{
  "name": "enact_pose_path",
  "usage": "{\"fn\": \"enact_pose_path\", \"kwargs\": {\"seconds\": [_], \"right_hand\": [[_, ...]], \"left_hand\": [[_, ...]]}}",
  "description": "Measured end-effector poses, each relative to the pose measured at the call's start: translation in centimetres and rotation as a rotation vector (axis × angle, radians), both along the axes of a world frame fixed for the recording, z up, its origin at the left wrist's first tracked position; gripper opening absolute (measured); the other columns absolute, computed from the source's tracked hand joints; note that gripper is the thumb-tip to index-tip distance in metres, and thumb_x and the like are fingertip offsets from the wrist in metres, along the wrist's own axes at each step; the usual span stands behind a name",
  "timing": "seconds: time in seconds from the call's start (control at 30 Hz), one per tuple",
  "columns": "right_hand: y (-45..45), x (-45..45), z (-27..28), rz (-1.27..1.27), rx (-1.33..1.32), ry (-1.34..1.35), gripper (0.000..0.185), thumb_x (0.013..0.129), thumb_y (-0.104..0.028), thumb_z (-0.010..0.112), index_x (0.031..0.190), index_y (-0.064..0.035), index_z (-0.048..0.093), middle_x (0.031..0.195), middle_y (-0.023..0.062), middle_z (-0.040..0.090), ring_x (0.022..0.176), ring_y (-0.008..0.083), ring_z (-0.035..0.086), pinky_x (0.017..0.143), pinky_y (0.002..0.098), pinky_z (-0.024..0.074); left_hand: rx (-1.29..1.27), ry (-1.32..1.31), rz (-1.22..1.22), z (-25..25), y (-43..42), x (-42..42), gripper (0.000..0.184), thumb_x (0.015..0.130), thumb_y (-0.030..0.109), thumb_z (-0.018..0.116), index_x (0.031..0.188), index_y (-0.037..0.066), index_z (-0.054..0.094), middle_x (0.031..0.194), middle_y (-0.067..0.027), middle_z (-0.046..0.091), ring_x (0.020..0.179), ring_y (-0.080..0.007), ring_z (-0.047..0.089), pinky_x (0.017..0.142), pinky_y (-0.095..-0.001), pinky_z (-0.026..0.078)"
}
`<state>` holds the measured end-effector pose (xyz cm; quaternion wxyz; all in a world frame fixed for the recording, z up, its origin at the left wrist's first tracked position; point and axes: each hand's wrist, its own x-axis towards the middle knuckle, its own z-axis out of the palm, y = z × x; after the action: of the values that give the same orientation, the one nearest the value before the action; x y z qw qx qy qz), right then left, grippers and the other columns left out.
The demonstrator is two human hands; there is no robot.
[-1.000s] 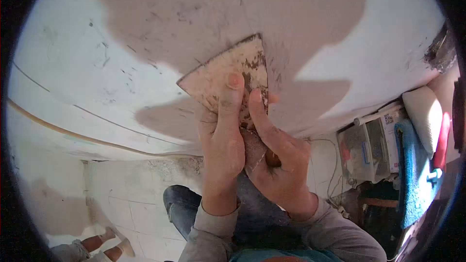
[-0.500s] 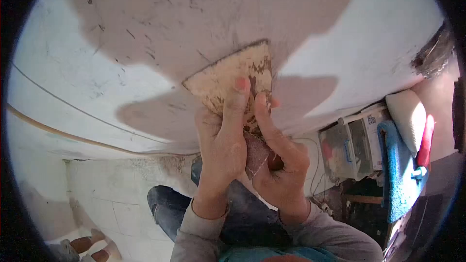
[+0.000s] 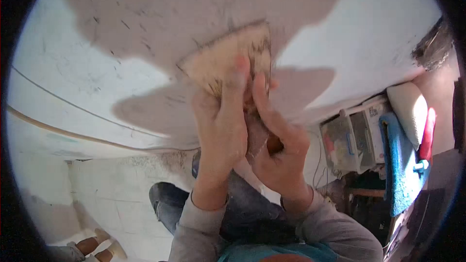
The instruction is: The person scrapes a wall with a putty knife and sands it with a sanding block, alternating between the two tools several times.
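Observation:
A wide triangular scraper [image 3: 228, 56], its blade coated pale with brown worn patches, lies against the white wall [image 3: 369, 34]. My left hand [image 3: 223, 121] grips the blade's left side, with the thumb flat on its face. Lower on the right, my right hand [image 3: 281, 150] is closed round the handle end, its thumb pointing up the blade. Between the two hands a piece of brownish, rough sheet [image 3: 256, 138] shows around the handle. Most of the handle and the fingers behind the blade are hidden. Dark marks dot the wall left of the scraper.
A cable [image 3: 73, 131] runs along the wall at left. On the right are a clear plastic box [image 3: 340, 143], a blue towel [image 3: 400, 170], a white cushion-like item [image 3: 410, 111] and a red-handled object [image 3: 427, 136]. Another person's legs [image 3: 94, 247] show at lower left.
Over the last second the view has shifted. Since half a second ago both hands and the scraper have moved up along the wall, and the blade looks blurred. Both hands keep their hold.

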<state>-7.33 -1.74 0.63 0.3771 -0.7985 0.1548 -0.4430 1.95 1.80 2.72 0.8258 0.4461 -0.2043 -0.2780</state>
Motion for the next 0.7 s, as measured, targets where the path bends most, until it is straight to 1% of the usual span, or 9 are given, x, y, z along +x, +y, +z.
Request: {"fn": "enact_pose_path", "kwargs": {"seconds": [0.03, 0.1, 0.2, 0.27, 0.37, 0.47, 0.53, 0.63, 0.7], "right_hand": [[0.0, 0.0, -0.1, 0.04, 0.073, -0.014, 0.068, 0.073, 0.012, 0.055, 0.139, -0.0069, 0.053, 0.068, 0.0158, 0.056, 0.052, 0.0124, 0.045, 0.054, 0.0243, 0.0423], [-0.5, -0.1, 0.6, 0.023, 0.068, -0.004, 0.068, 0.075, 0.012, 0.056, 0.139, -0.0073, 0.053, 0.067, 0.0157, 0.055, 0.052, 0.0123, 0.045, 0.054, 0.024, 0.0417], [-1.2, -0.1, 0.6, 0.048, 0.008, -0.009, 0.065, 0.078, 0.01, 0.059, 0.14, -0.0085, 0.053, 0.066, 0.0151, 0.054, 0.051, 0.0118, 0.044, 0.052, 0.0233, 0.0399], [-0.6, -0.9, -0.4, 0.038, 0.042, 0.019, 0.064, 0.079, 0.01, 0.059, 0.14, -0.0089, 0.053, 0.065, 0.0149, 0.054, 0.05, 0.0117, 0.043, 0.052, 0.023, 0.0393], [-1.1, -0.8, -0.4, -0.022, -0.009, -0.047, 0.07, 0.074, 0.012, 0.056, 0.14, -0.01, 0.052, 0.064, 0.0149, 0.053, 0.051, 0.0114, 0.043, 0.051, 0.0227, 0.0379], [-1.0, -1.0, -0.1, 0.036, 0.136, -0.032, 0.071, 0.074, 0.011, 0.057, 0.141, -0.0117, 0.052, 0.064, 0.0152, 0.055, 0.05, 0.0123, 0.044, 0.051, 0.0229, 0.0391], [-1.5, -0.9, 0.9, 0.053, 0.108, -0.019, 0.062, 0.077, 0.009, 0.058, 0.138, -0.0073, 0.054, 0.085, 0.0173, 0.06, 0.076, 0.0151, 0.05, 0.072, 0.0268, 0.0389], [-1.4, -0.8, 0.9, 0.101, 0.079, -0.015, 0.051, 0.082, 0.007, 0.061, 0.133, -0.0007, 0.058, 0.117, 0.0203, 0.067, 0.114, 0.0195, 0.06, 0.102, 0.0326, 0.0387], [-1.0, -1.2, 0.7, 0.099, 0.14, -0.007, 0.051, 0.082, 0.007, 0.06, 0.132, -0.0007, 0.058, 0.117, 0.0206, 0.066, 0.114, 0.0207, 0.061, 0.103, 0.0326, 0.0384]], "left_hand": [[0.023, 0.013, -0.005, -0.5, 0.3, -0.4, 0.03, 0.101, 0.034, 0.054, 0.101, 0.006, 0.065, 0.084, -0.0041, 0.068, 0.072, -0.0092, 0.062, 0.06, -0.0226, 0.049], [-0.022, 0.018, 0.028, -0.6, 0.3, -0.8, 0.034, 0.1, 0.028, 0.057, 0.096, -0.004, 0.067, 0.084, -0.0067, 0.069, 0.076, -0.0098, 0.064, 0.063, -0.0224, 0.05], [-0.051, -0.041, 0.025, 0.1, -0.3, 0.0, 0.034, 0.101, 0.028, 0.056, 0.095, -0.003, 0.067, 0.084, -0.0066, 0.069, 0.075, -0.0102, 0.064, 0.064, -0.0223, 0.05], [0.022, -0.021, -0.001, -0.5, 0.1, -0.8, 0.033, 0.101, 0.028, 0.056, 0.095, -0.003, 0.067, 0.085, -0.0064, 0.069, 0.076, -0.0101, 0.063, 0.065, -0.0227, 0.05], [-0.007, -0.06, 0.007, 0.0, -0.9, -0.4, 0.032, 0.101, 0.027, 0.056, 0.096, -0.003, 0.066, 0.085, -0.006, 0.069, 0.077, -0.0101, 0.063, 0.066, -0.0234, 0.05], [-0.004, -0.053, 0.033, -0.6, -0.5, -1.2, 0.031, 0.101, 0.027, 0.056, 0.099, -0.003, 0.066, 0.087, -0.0059, 0.069, 0.079, -0.0098, 0.063, 0.069, -0.0237, 0.05], [-0.036, -0.061, 0.061, 0.2, -0.8, -1.3, 0.031, 0.101, 0.027, 0.055, 0.1, -0.003, 0.066, 0.089, -0.006, 0.069, 0.079, -0.0097, 0.062, 0.07, -0.0238, 0.05], [0.038, -0.089, 0.044, -0.2, -0.3, -1.2, 0.03, 0.102, 0.026, 0.053, 0.102, -0.002, 0.065, 0.092, -0.0056, 0.068, 0.081, -0.0099, 0.062, 0.071, -0.0237, 0.05], [0.028, -0.021, 0.115, -0.4, -0.3, -1.7, 0.03, 0.103, 0.026, 0.052, 0.104, -0.001, 0.064, 0.095, -0.005, 0.067, 0.083, -0.01, 0.062, 0.071, -0.0234, 0.05]]}}
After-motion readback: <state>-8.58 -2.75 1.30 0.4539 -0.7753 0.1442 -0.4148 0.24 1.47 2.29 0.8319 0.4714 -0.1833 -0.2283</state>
